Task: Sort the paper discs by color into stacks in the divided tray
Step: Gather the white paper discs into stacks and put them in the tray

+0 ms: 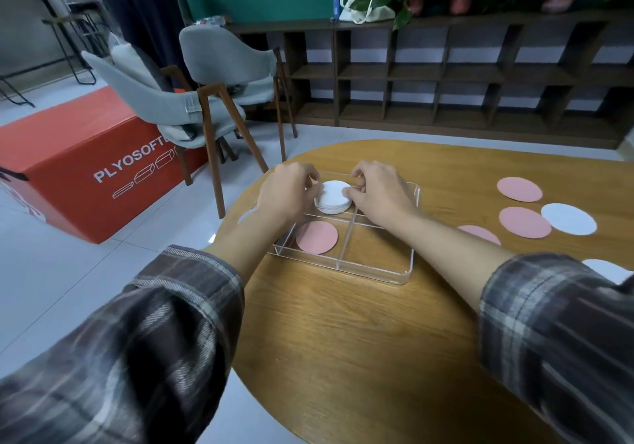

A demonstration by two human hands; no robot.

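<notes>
Mid-frame, the left hand [291, 193] and right hand [380, 193] are pinching opposite edges of the white stack [334, 198] inside the tray [377, 268]. Uneven squeezing is probably risking buckled discs sliding over the divider.

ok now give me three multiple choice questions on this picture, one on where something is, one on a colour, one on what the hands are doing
1. Where in the tray is the white stack?
A far-left section
B near-right section
C near-left section

2. What colour is the disc in the near-left section?
A white
B pink
C blue

3. What are the two hands doing?
A resting open in the near-right section
B each lifting a pink disc
C the left hand and the right hand both hold the white stack by its edges

Answers:
1 A, the stack sits in the far-left section, between the hands.
2 B, the disc lying flat there is pink.
3 C, the fingers of both hands curl at the stack's rim.
</notes>
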